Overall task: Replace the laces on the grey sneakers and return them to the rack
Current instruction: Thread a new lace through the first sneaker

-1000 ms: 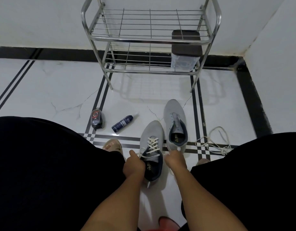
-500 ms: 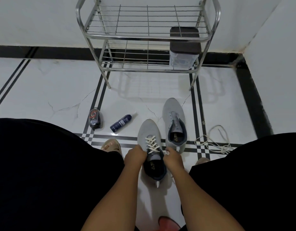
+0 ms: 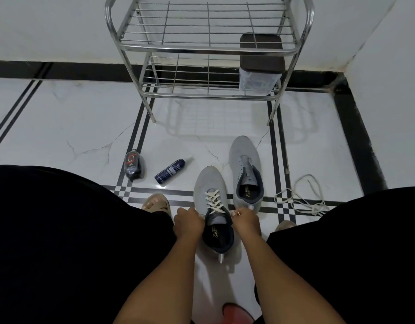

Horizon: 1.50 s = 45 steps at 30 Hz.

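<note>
- Currently, the laced sneaker [image 3: 213, 206] lies on the floor [image 3: 85, 136] between both hands, toe pointing toward the rack [image 3: 209, 50].
- Left hand [image 3: 188, 222] and right hand [image 3: 246, 220] flank its collar, each pinching a lace end [image 3: 230, 212]; both are equally near.
- Beyond it to the right lies the unlaced sneaker [image 3: 246, 169]; the loose lace [image 3: 302, 199] lies further right.

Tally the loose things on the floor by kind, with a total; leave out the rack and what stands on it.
Grey sneakers: 2, laced sneaker and unlaced sneaker
Loose laces: 1, white lace pile
Spray bottles: 1, blue spray bottle
Dark shoe-care packs: 1, dark pack
Total: 5
</note>
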### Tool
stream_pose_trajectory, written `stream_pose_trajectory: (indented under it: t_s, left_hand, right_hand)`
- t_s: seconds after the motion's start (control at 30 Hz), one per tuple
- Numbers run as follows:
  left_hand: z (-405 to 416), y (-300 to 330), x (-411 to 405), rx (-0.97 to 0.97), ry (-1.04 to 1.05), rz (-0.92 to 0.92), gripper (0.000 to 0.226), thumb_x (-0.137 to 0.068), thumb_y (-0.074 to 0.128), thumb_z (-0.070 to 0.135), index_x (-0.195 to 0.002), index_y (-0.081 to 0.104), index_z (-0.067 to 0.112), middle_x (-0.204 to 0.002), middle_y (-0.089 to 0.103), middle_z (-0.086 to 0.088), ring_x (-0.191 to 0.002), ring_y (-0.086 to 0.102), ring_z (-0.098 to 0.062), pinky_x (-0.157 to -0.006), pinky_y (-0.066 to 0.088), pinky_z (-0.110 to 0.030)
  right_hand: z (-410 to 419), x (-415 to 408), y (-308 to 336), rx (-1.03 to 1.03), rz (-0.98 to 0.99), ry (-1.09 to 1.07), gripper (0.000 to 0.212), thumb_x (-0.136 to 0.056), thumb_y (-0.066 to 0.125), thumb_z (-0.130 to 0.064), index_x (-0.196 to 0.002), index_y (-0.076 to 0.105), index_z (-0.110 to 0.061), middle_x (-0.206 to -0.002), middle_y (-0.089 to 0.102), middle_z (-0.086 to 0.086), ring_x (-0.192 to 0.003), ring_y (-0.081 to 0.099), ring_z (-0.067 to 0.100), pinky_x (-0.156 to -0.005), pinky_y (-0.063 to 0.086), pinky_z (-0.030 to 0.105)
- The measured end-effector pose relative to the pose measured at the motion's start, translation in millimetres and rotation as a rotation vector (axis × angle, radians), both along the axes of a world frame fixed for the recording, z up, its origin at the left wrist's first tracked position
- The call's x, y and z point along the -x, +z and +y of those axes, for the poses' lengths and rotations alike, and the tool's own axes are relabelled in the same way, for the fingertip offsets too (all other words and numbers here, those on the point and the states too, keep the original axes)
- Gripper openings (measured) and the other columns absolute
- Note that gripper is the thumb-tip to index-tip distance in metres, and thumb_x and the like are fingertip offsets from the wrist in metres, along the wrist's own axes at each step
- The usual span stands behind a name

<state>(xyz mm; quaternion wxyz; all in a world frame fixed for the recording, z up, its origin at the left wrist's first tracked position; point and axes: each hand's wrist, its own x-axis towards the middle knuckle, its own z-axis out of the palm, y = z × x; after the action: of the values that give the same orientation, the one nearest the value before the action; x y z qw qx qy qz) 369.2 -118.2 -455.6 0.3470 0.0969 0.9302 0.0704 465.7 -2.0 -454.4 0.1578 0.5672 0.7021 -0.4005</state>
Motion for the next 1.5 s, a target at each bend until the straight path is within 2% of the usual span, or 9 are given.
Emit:
stream_pose_trajectory:
  t_s: [0.17,0.33,0.47,0.6,0.8,0.97,1.13,1.3,1.5]
  left_hand:
    - [7,0,8,-0.065,0.117,-0.114,0.047,-0.089,0.039,0.039,-0.121,0.061,0.013,-0.128,0.052,-0.014,-0.118,0.049,-0.034,-0.096,0.045,-0.04]
    - [18,22,27,-0.254,0.168,-0.14,0.033,-0.088,0.042,0.034,-0.084,0.065,0.01,-0.098,0.063,-0.012,-0.09,0.054,-0.028,-0.071,0.039,-0.029]
    - [33,76,41,-0.43,0.156,-0.145,0.023,-0.085,0.049,0.023,-0.07,0.06,0.009,-0.065,0.051,-0.003,-0.069,0.05,-0.022,-0.055,0.032,-0.027]
    - [38,129,51,-0.579,0.104,-0.085,0.029,-0.085,0.053,0.024,-0.057,0.055,0.016,-0.062,0.048,-0.002,-0.058,0.045,-0.016,-0.058,0.033,-0.028]
    - [31,179,56,-0.844,0.083,-0.089,0.033,-0.084,0.062,0.034,-0.055,0.057,0.019,-0.071,0.067,-0.005,-0.05,0.044,-0.008,-0.057,0.036,-0.026]
    - [28,200,46,-1.003,0.069,-0.135,0.036,-0.088,0.067,0.03,-0.083,0.066,-0.006,-0.085,0.074,-0.002,-0.043,0.049,0.008,-0.05,0.035,-0.014]
    - [28,192,46,-1.13,0.072,-0.117,0.008,-0.085,0.069,0.005,-0.092,0.069,0.007,-0.083,0.069,-0.001,-0.069,0.061,0.001,-0.058,0.041,-0.005]
    - [29,187,46,-1.2,0.158,-0.086,0.026,-0.083,0.072,0.008,-0.105,0.059,0.017,-0.082,0.072,-0.001,-0.074,0.064,-0.004,-0.053,0.04,-0.007]
    - [34,184,41,-1.24,0.186,-0.063,0.007,-0.082,0.072,0.007,-0.088,0.072,0.011,-0.085,0.073,0.0,-0.076,0.066,0.0,-0.067,0.047,-0.008]
  right_hand:
    - [-1,5,10,-0.021,0.007,0.058,0.034,-0.091,0.047,-0.024,-0.123,0.044,-0.013,-0.119,0.058,0.012,-0.107,0.057,0.033,-0.075,0.042,0.034]
    - [11,31,40,0.025,0.138,-0.028,0.038,-0.094,0.041,-0.026,-0.121,0.046,0.0,-0.122,0.057,0.019,-0.113,0.055,0.035,-0.09,0.045,0.038]
    - [27,51,75,0.038,0.345,-0.078,0.031,-0.098,0.037,-0.012,-0.113,0.059,0.004,-0.115,0.062,0.02,-0.104,0.059,0.033,-0.088,0.048,0.038]
    - [27,58,125,0.033,0.629,-0.047,0.027,-0.099,0.034,-0.01,-0.119,0.052,-0.014,-0.097,0.068,0.003,-0.08,0.061,0.015,-0.062,0.045,0.021]
    - [28,61,177,-0.109,0.858,0.034,0.006,-0.095,0.054,-0.019,-0.09,0.056,-0.023,-0.095,0.07,-0.006,-0.089,0.065,0.009,-0.072,0.045,0.018]
    - [34,51,200,-0.182,0.926,0.095,0.004,-0.085,0.07,-0.016,-0.088,0.071,-0.017,-0.082,0.069,-0.006,-0.079,0.063,0.007,-0.076,0.051,0.022]
    - [40,45,202,-0.23,0.911,0.105,0.005,-0.083,0.073,-0.016,-0.086,0.07,-0.019,-0.078,0.068,-0.005,-0.08,0.065,0.014,-0.081,0.055,0.033]
    - [41,42,205,-0.248,0.905,0.139,0.005,-0.088,0.067,-0.019,-0.088,0.072,-0.02,-0.079,0.071,-0.005,-0.082,0.067,0.015,-0.085,0.056,0.038]
    - [40,43,207,-0.257,0.913,0.175,0.003,-0.087,0.067,-0.019,-0.089,0.07,-0.02,-0.08,0.072,-0.006,-0.083,0.068,0.012,-0.084,0.056,0.036]
